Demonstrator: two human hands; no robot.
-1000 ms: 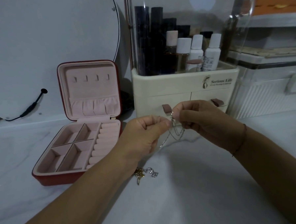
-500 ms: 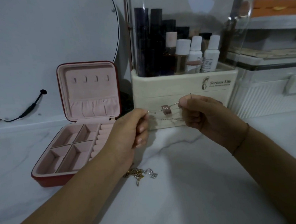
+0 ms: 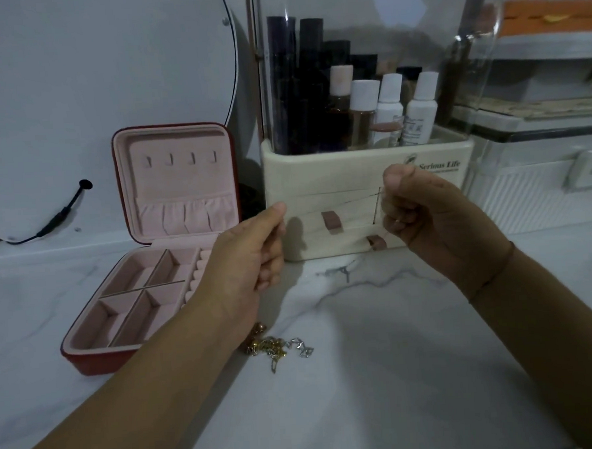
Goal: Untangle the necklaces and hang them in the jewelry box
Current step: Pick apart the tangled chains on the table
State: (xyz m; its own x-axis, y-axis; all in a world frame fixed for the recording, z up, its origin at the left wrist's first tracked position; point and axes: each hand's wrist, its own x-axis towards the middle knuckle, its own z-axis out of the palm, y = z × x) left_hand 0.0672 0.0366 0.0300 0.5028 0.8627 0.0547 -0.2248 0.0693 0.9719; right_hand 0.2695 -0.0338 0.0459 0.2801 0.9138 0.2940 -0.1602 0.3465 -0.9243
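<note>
The left hand [image 3: 255, 254] pinches one end of a thin chain [image 3: 348, 202] between its thumb and first finger. The other fingers are curled in under it. The right hand [image 3: 435, 224] is closed like a fist with the thumb on top, and it pinches the chain's other end. Both hands hold the chain tight and hold nothing else.

The chain runs in a straight line from left to right between the two hands, a little higher on the right side. It hangs in the air in front of a cream makeup holder [image 3: 319, 168]. It is very thin, and I cannot tell if any knots are left in it.

The jewelry box [image 3: 88, 352] sits open to the left. The left hand is the nearer one to it. Four small hooks [image 3: 181, 159] sit in a row in the pink lid, which stands up at the far side of the box. I think the chain has to go left and far to reach a hook.

A pile of necklaces [image 3: 277, 349], gold and silver, lies on the white table [image 3: 382, 391] just beside the left wrist. It looks tangled.
</note>
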